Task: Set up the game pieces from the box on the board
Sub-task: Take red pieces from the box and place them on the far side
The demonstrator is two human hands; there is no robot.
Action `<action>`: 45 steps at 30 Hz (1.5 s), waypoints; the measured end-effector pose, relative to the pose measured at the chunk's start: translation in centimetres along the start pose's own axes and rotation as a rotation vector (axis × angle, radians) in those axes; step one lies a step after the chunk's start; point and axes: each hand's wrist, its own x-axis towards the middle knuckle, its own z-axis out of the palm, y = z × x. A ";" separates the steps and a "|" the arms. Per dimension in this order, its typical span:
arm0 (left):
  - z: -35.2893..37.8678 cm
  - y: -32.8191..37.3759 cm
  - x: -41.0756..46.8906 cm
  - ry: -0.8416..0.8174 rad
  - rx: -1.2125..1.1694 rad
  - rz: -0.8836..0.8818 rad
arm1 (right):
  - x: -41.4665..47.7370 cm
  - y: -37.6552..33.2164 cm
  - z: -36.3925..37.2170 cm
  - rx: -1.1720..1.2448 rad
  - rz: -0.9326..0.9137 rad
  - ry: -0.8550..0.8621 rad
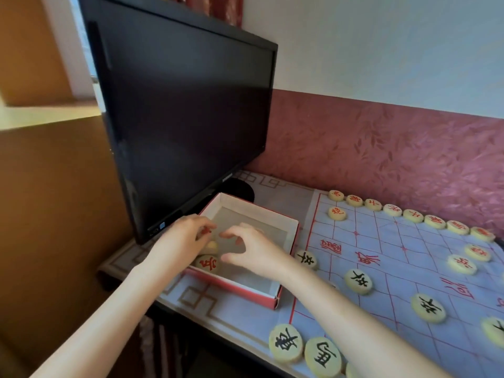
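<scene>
A shallow box (240,291) with red sides and a white inside stands left of the board (395,271), a pale sheet with red lines. Both my hands reach into it. My left hand (180,240) pinches a cream disc with a red mark (206,231) at its fingertips. Two more discs lie under that hand: a plain-looking one (211,246) and one with a red character (208,264). My right hand (252,251) hovers over the box's middle with fingers curled and apart, holding nothing. Red-marked discs (409,215) line the board's far edge; black-marked discs (358,281) sit nearer.
A large black monitor (177,118) leans just behind and left of the box, close to my left hand. A dark red patterned wall (381,148) runs along the board's far side. The table edge (131,271) drops off on the left.
</scene>
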 end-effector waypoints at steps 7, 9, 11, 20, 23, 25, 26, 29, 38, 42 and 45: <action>-0.2 -0.6 -1.5 -0.099 0.018 0.046 | 0.5 -0.3 1.6 0.038 0.081 0.044; -0.3 -0.8 -1.4 -0.145 0.021 0.042 | 0.3 -0.1 1.8 0.020 0.128 0.045; -0.3 -0.9 -1.2 -0.164 0.035 0.031 | 0.1 0.0 2.0 -0.030 0.150 0.033; 0.7 -0.6 0.6 -0.174 0.031 -0.031 | -0.6 0.0 0.6 -0.167 0.151 -0.002; 1.3 -0.2 1.1 -0.183 0.036 -0.054 | -1.3 0.3 -0.2 -0.176 0.161 -0.002; 1.4 -0.1 1.5 -0.184 0.060 -0.057 | -1.8 0.6 -0.5 -0.170 0.170 -0.006; 1.4 0.0 1.6 -0.178 0.057 -0.055 | -1.9 0.7 -0.6 -0.167 0.170 -0.005; 1.4 0.3 2.0 -0.145 0.060 -0.041 | -2.1 0.9 -0.7 -0.162 0.171 -0.005; 1.3 1.0 1.5 -0.083 -0.030 0.016 | -0.4 1.9 -1.4 -0.086 0.214 0.097; 0.3 0.5 -0.3 -0.134 0.098 0.047 | 2.2 2.0 -1.3 0.018 0.195 0.111; 0.0 -0.7 -1.0 -0.261 0.142 0.023 | 3.4 1.6 -0.1 0.059 0.147 -0.014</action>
